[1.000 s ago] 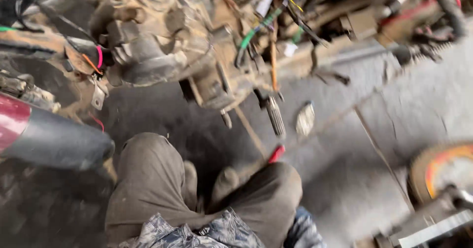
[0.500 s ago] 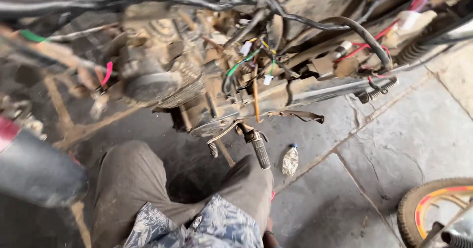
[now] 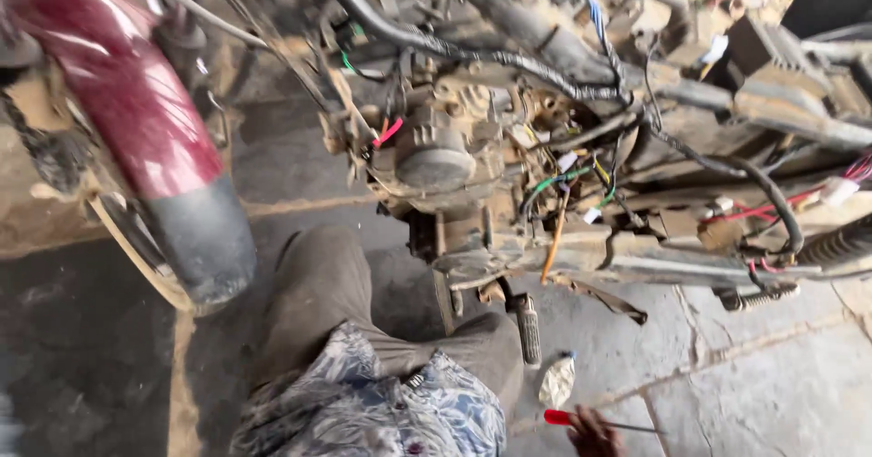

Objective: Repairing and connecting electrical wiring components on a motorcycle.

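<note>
Screwdriver (image 3: pixel 581 421): red handle, thin shaft pointing right; lying low over the stone floor (image 3: pixel 772 393), at the bottom edge of view.
Right hand (image 3: pixel 595 434): fingers closing around the red handle; only partly in frame.
Left hand: staying out of frame; state cannot be told.
Crumpled wrapper (image 3: pixel 557 381): sitting on the floor just above the screwdriver.
Footpeg (image 3: pixel 529 330): ribbed, hanging down beside the person's knee (image 3: pixel 481 348).
Engine (image 3: pixel 445 157): dusty, round cover facing the camera, sitting above the knees.
Wiring (image 3: pixel 581 180): green, yellow, orange and red leads trailing to the right of the engine.
Maroon fender (image 3: pixel 136 121): curving down at left, well apart from the hand.
Clothing: grey trousers, patterned blue shirt (image 3: pixel 391 412).
</note>
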